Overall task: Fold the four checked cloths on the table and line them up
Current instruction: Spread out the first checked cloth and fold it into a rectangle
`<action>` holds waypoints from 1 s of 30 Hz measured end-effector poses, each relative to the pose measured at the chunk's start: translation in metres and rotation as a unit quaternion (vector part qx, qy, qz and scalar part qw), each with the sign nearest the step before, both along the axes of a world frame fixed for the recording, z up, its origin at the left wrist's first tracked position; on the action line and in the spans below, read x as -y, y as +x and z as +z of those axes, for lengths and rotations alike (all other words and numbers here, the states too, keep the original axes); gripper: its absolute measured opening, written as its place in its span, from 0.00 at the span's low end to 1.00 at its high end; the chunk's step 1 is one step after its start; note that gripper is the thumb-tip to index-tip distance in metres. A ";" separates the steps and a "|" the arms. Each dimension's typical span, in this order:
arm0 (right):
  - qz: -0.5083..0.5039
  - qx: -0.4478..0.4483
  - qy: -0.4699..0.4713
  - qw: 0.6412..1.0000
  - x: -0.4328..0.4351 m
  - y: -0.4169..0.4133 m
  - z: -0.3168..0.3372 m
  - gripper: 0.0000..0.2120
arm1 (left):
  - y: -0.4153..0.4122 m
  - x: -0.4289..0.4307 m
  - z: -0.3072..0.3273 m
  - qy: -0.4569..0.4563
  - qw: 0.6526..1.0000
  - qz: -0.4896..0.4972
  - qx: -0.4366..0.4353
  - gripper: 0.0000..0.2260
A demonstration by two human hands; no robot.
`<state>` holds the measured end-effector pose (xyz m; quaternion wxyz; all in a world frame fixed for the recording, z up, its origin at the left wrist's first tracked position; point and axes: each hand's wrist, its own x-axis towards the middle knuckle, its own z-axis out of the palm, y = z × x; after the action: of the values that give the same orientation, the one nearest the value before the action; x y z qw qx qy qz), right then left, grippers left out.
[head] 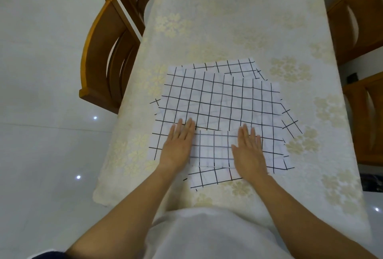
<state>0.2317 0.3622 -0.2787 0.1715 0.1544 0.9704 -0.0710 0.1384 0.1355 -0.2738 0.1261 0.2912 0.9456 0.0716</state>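
I judged the task hardly begun. The checked cloths (pixel 217 101) lay unfolded and overlapping in a loose pile on the near part of the counter (pixel 238 20). The left hand (pixel 178 144) and right hand (pixel 250 150) rested flat on them, fingers straight, holding nothing.

Person viewed from above: loose, plain white top (pixel 207 236) covering the torso; forearms (pixel 132 202), left hand (pixel 178 144) and right hand (pixel 249 150) bare.

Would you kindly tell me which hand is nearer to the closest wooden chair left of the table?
Left. The left hand lies flat on the checked cloths, on the chair side; the right hand lies flat on them further right, farther from the chair.
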 end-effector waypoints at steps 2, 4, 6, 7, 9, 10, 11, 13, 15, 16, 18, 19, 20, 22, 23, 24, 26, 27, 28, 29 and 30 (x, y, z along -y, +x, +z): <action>0.033 -0.056 -0.035 0.997 0.031 -0.011 0.000 0.28 | 0.009 -0.022 0.002 0.062 0.998 -0.018 -0.003 0.36; 0.091 -0.030 -0.074 0.993 0.053 -0.015 -0.007 0.29 | 0.019 -0.031 -0.007 0.059 0.996 -0.053 0.036 0.33; 0.131 0.011 -0.044 0.990 0.048 -0.007 -0.014 0.29 | 0.020 -0.017 -0.022 0.026 0.997 -0.050 0.044 0.32; 0.132 0.033 -0.023 0.990 0.036 -0.002 -0.016 0.29 | 0.018 -0.004 -0.026 0.011 0.999 -0.035 0.039 0.30; 0.101 0.065 -0.005 0.993 0.008 0.011 -0.012 0.30 | 0.014 0.022 -0.028 -0.016 0.999 -0.012 0.039 0.26; 0.083 0.070 0.002 0.994 -0.004 0.015 -0.008 0.31 | 0.011 0.029 -0.025 -0.031 0.999 -0.007 0.043 0.26; 0.062 0.072 0.008 0.995 -0.012 0.018 -0.004 0.31 | 0.009 0.032 -0.021 -0.042 0.998 0.002 0.051 0.27; 0.023 0.046 0.002 0.999 -0.013 0.016 0.003 0.32 | 0.003 0.022 -0.010 -0.030 0.997 0.029 0.064 0.29; 0.024 -0.024 -0.031 0.999 0.005 0.007 0.006 0.32 | 0.000 -0.002 -0.001 0.037 0.996 0.055 0.059 0.27; 0.041 -0.043 -0.048 0.997 0.017 0.001 0.005 0.31 | 0.001 -0.015 0.002 0.063 0.995 0.044 0.057 0.27; 0.080 -0.050 -0.073 0.993 0.038 -0.007 -0.001 0.30 | 0.006 -0.034 0.002 0.064 0.995 -0.025 0.075 0.29; 0.084 -0.039 -0.077 0.993 0.043 -0.008 -0.004 0.30 | 0.008 -0.037 -0.001 0.039 0.993 -0.055 0.096 0.29; 0.079 -0.018 -0.071 0.994 0.043 -0.007 -0.009 0.29 | 0.010 -0.035 -0.006 0.014 0.992 -0.066 0.109 0.29; 0.060 0.016 -0.050 0.997 0.029 0.001 -0.013 0.30 | 0.009 -0.025 -0.011 -0.017 0.992 -0.065 0.104 0.28; 0.051 0.020 -0.041 0.998 0.017 0.007 -0.012 0.30 | 0.007 -0.020 -0.012 -0.025 0.992 -0.059 0.106 0.28; 0.035 0.023 -0.031 0.999 0.004 0.014 -0.011 0.31 | 0.006 -0.016 -0.012 -0.033 0.991 -0.056 0.113 0.29; -0.017 0.033 -0.021 0.999 -0.022 0.026 -0.008 0.33 | 0.003 -0.011 -0.009 -0.043 0.990 -0.049 0.126 0.30; -0.043 0.034 -0.022 0.998 -0.033 0.028 -0.007 0.34 | 0.002 -0.011 -0.007 -0.043 0.990 -0.045 0.129 0.30; -0.067 0.023 -0.029 0.997 -0.040 0.027 -0.005 0.35 | 0.001 -0.012 -0.005 -0.040 0.990 -0.040 0.132 0.31; -0.087 -0.006 -0.046 0.995 -0.044 0.023 -0.002 0.34 | 0.000 -0.015 -0.004 -0.033 0.990 -0.034 0.134 0.31; -0.101 -0.048 -0.067 0.991 -0.044 0.016 0.001 0.33 | 0.000 -0.019 -0.003 -0.024 0.990 -0.027 0.133 0.31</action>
<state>0.2477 0.4066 -0.2782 0.1263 0.2364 0.9499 -0.1605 0.1388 0.1549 -0.2768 0.2595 0.3014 0.9137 0.0840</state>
